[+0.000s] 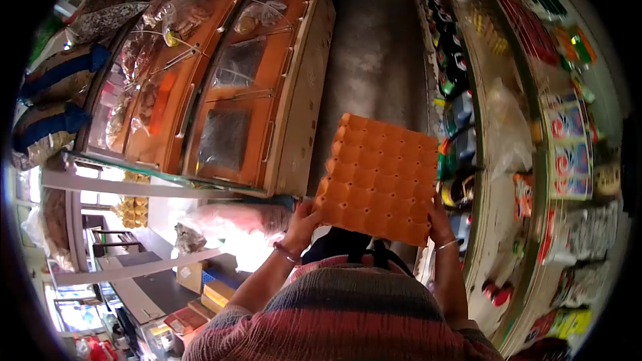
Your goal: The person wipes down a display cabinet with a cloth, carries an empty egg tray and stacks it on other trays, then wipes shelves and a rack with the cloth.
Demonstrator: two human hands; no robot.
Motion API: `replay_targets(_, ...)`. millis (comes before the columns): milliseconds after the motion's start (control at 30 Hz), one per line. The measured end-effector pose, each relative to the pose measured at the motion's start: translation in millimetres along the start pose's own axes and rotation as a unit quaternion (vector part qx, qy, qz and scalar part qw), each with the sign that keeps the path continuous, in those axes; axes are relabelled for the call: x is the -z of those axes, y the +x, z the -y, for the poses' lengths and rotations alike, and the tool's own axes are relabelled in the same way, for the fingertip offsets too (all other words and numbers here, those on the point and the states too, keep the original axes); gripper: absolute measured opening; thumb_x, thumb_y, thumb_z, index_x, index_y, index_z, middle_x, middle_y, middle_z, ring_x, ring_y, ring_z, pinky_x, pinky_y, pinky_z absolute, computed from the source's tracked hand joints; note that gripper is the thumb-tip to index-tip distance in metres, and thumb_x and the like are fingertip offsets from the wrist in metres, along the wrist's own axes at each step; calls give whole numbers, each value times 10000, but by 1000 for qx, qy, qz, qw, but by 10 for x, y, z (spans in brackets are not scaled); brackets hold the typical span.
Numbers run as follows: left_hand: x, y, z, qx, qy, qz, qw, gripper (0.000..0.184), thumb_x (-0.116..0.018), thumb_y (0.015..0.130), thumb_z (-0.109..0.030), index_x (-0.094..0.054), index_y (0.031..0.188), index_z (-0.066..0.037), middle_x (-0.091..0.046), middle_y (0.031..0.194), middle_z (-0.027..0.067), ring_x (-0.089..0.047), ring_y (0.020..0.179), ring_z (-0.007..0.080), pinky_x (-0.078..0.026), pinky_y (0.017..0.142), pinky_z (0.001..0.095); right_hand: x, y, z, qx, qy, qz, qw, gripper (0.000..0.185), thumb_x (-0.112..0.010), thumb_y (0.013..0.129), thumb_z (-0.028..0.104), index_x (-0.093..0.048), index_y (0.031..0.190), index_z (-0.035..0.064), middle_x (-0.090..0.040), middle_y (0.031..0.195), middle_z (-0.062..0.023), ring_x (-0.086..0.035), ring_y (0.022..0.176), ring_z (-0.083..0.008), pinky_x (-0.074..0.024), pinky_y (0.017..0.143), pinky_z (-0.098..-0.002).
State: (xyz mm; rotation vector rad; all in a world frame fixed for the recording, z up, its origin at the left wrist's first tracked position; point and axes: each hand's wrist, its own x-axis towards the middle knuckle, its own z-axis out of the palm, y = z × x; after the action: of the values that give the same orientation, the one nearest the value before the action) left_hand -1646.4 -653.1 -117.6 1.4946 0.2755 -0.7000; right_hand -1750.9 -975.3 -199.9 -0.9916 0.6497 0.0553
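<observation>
An orange-brown egg tray (380, 175) of moulded pulp is held out flat in front of my body, and no eggs show in its cups. My left hand (306, 222) grips its near left edge, the fingers curled round the rim and partly hidden beneath. On the opposite side my right hand (438, 219) holds the near right edge, its fingers mostly under the tray. A bangle circles each wrist.
To the left, a wooden display case (267, 87) holds bagged goods under clear lids. Shelves (498, 227) with bottles (451, 60) and packets line the right. Between them runs a narrow grey floor (374, 47). A counter (144, 287) with boxes stands at lower left.
</observation>
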Motion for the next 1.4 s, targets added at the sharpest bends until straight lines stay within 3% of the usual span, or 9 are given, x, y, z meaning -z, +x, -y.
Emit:
replay_targets(100,210,699,87,-19,-97,-17,995,360,-596,838,-118,-547,1153,48,-606,934,44,-550,746,112,-430,639,232,7,964,136,-14,-127,8,992,713,-672,856,224,-295,1440,69,-466,1346,-107,-495,1189,-243,-454,927,-372)
replay_targets(133,185,892,-5,-25,-119,-47,991,328,-587,844,-112,-552,1127,52,-598,920,47,-548,762,115,-438,649,245,-304,1003,472,-42,-25,-1,999,717,-677,853,194,-290,1438,43,-463,1350,-112,-494,1193,-249,-455,928,-381)
replay_targets(233,133,1552,-505,-28,-150,-17,988,285,-584,859,-120,-545,1074,62,-607,974,76,-559,774,126,-448,658,252,-510,1805,839,-11,-120,-43,992,825,-705,831,282,-225,1464,62,-404,1400,-159,-466,1238,-298,-468,947,-393)
replay_targets(400,-45,2702,-1526,-77,-181,33,980,338,-634,846,-145,-518,1096,50,-606,986,71,-573,821,118,-468,720,255,-933,2648,1870,11,-7,-8,1000,650,-638,881,262,-330,1411,43,-486,1328,-113,-496,1198,-246,-457,934,-389)
replay_targets(633,-755,4075,-2724,-119,105,0,987,437,-686,794,-186,-525,1121,54,-606,1018,105,-564,940,161,-462,812,290,-604,3885,2203,23,43,-89,995,552,-622,874,179,-393,1354,31,-557,1224,-102,-583,1068,-234,-500,870,-365)
replay_targets(967,-1860,6213,-4295,-108,126,-76,983,512,-697,763,-238,-533,1127,82,-627,997,137,-584,917,170,-474,801,298,-479,6324,4231,32,13,-51,998,556,-665,823,137,-449,1322,24,-566,1191,-83,-574,1054,-217,-489,883,-353)
replay_targets(1000,-1896,6424,-4417,-134,119,-84,980,501,-693,768,-210,-527,1137,86,-623,1017,133,-583,930,164,-474,803,296,-447,6711,4346,87,73,30,993,609,-678,807,152,-427,1349,30,-559,1200,-77,-568,1046,-210,-483,880,-334)
replay_targets(1300,-2037,8057,-5381,-139,-115,-123,976,494,-690,761,-167,-523,1154,81,-614,1039,107,-571,942,163,-456,824,306,-1207,8614,5964,42,-57,96,993,554,-614,884,196,-395,1376,70,-566,1198,-16,-585,884,-74,-493,715,-217)
replay_targets(1400,-1996,8688,-5658,-121,-73,-144,979,479,-670,767,-176,-527,1145,82,-614,1024,110,-572,921,162,-457,794,303,-1361,9256,6166,49,-49,146,987,546,-609,892,200,-396,1374,58,-544,1246,-32,-564,1062,-143,-483,848,-269)
